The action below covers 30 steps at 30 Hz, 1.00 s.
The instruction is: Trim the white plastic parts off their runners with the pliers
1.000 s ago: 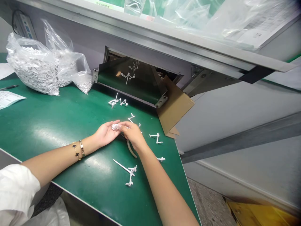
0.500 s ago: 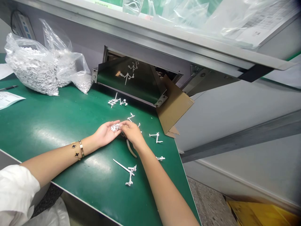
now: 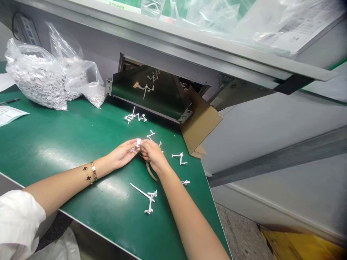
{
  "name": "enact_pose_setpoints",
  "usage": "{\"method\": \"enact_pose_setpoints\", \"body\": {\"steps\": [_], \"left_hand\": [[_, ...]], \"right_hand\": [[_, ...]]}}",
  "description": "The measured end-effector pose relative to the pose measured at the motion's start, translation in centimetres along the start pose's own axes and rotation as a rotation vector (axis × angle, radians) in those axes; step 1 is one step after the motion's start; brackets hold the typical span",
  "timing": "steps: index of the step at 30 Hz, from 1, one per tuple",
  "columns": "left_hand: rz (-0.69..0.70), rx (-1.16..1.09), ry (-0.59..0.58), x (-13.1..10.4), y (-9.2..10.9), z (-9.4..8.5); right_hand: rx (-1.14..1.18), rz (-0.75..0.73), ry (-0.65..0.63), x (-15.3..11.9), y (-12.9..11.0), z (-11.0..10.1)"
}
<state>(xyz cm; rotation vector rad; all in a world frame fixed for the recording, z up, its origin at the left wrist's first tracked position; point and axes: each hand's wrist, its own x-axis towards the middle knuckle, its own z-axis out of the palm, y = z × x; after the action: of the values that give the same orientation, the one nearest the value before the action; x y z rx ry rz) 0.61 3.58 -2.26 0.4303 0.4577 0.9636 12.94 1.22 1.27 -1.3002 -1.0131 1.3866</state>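
My left hand (image 3: 121, 154) is raised over the green table, its fingers drawn together around small white plastic parts, mostly hidden. One white plastic part (image 3: 138, 142) stands up at its fingertips, where both hands meet. My right hand (image 3: 154, 154) is closed in a pinch at this part's right side; the exact grip is hidden by its fingers. Below the right hand shows the curved handle (image 3: 151, 172) of a tool whose other end is covered. A branched white plastic sprue (image 3: 149, 196) lies nearer to me, and another sprue (image 3: 179, 157) lies right of my right hand.
Clear bags (image 3: 38, 81) full of white pieces stand at the back left of the green table (image 3: 81, 133). A dark metal chute (image 3: 151, 95) opens at the back, beside a cardboard flap (image 3: 200, 122). More sprues (image 3: 135, 117) lie before the chute. A shelf edge (image 3: 168, 43) runs overhead.
My left hand has gone from a flat, open palm bearing loose white parts to fingers drawn together. One white part is now lifted upright between the two hands' fingertips.
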Motion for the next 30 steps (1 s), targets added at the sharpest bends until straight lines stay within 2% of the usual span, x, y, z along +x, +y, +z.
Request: {"method": "enact_pose_setpoints", "body": {"steps": [6, 12, 16, 20, 23, 27, 30], "left_hand": [[-0.01, 0.009, 0.009, 0.0, 0.2, 0.0], [-0.082, -0.131, 0.067, -0.5, 0.8, 0.7], [-0.101, -0.198, 0.075, -0.7, 1.4, 1.0], [-0.103, -0.234, 0.088, -0.8, 1.7, 1.2], [-0.081, -0.277, 0.054, -0.7, 1.7, 1.1], [-0.052, -0.291, -0.01, -0.5, 1.6, 0.9], [-0.026, -0.27, -0.007, -0.5, 1.7, 0.7]], "right_hand": [[0.246, -0.047, -0.114, 0.0, -0.2, -0.2], [0.648, -0.077, -0.341, -0.5, -0.7, -1.0], [0.726, -0.121, -0.274, -0.7, -0.7, -1.0], [0.515, -0.174, -0.196, -0.6, -0.6, -0.2], [0.144, -0.214, -0.115, -0.6, -0.4, 0.2], [-0.505, -0.446, 0.052, -0.7, 0.1, 0.5], [-0.706, -0.566, 0.002, -1.1, 0.4, 0.7]]}}
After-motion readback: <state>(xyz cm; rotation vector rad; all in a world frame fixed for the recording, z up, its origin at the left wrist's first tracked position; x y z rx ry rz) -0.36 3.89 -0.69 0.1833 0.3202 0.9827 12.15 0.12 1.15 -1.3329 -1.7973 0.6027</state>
